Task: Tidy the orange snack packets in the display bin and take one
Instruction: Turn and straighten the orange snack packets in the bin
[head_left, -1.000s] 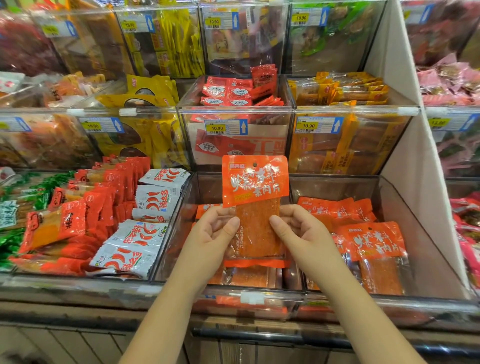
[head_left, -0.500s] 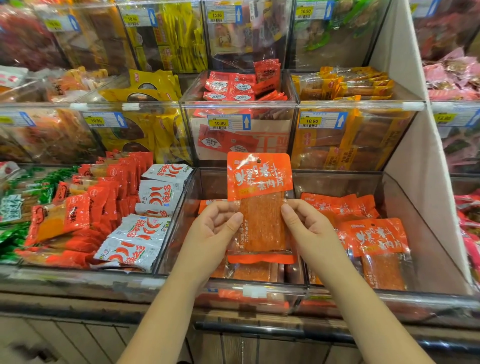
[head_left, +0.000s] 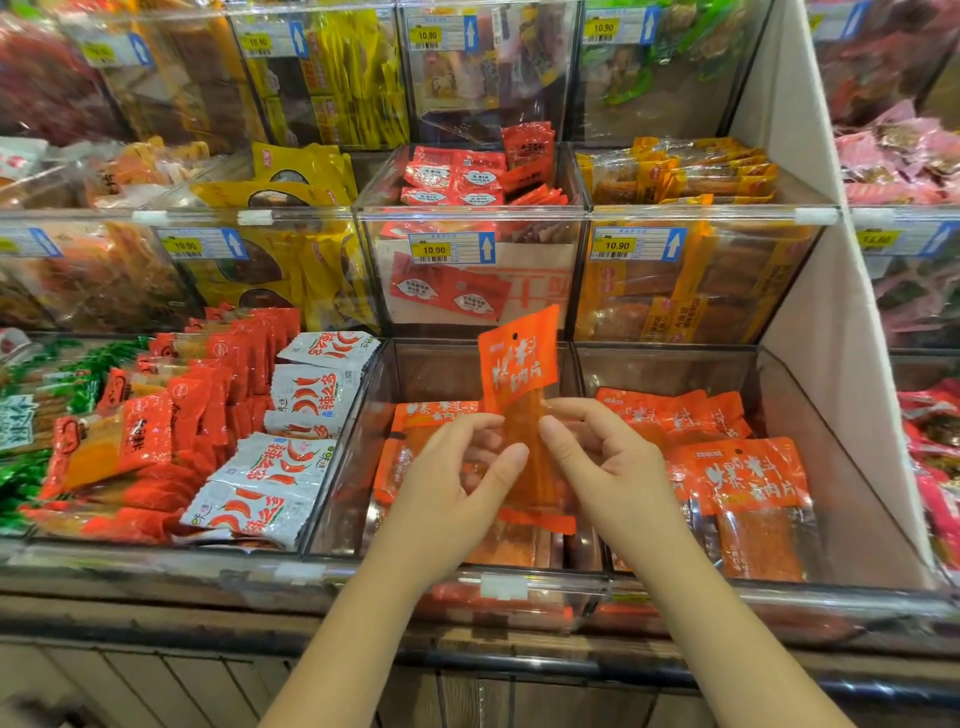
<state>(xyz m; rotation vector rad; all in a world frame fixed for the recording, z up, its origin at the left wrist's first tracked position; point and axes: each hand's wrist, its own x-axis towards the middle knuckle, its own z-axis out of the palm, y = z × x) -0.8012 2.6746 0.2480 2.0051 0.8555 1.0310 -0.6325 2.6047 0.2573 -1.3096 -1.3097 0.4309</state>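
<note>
An orange snack packet (head_left: 519, 358) stands upright over the clear display bin (head_left: 519, 584), turned partly edge-on and tilted to the right. My left hand (head_left: 452, 488) and my right hand (head_left: 602, 462) pinch its lower clear part from either side, thumbs in front. Below them more orange packets (head_left: 431, 415) lie flat in the bin. In the bin to the right another heap of orange packets (head_left: 748, 483) shows its printed fronts.
White chili-print packets (head_left: 291, 452) and red packets (head_left: 208, 395) fill the bin on the left. Stacked clear bins with price tags (head_left: 449, 248) rise behind. A white divider wall (head_left: 810, 291) stands at the right. A dark counter rail (head_left: 519, 660) runs along the front.
The held packet has twisted from facing me flat to partly edge-on. Both hands have closed in towards each other, thumbs nearer together.
</note>
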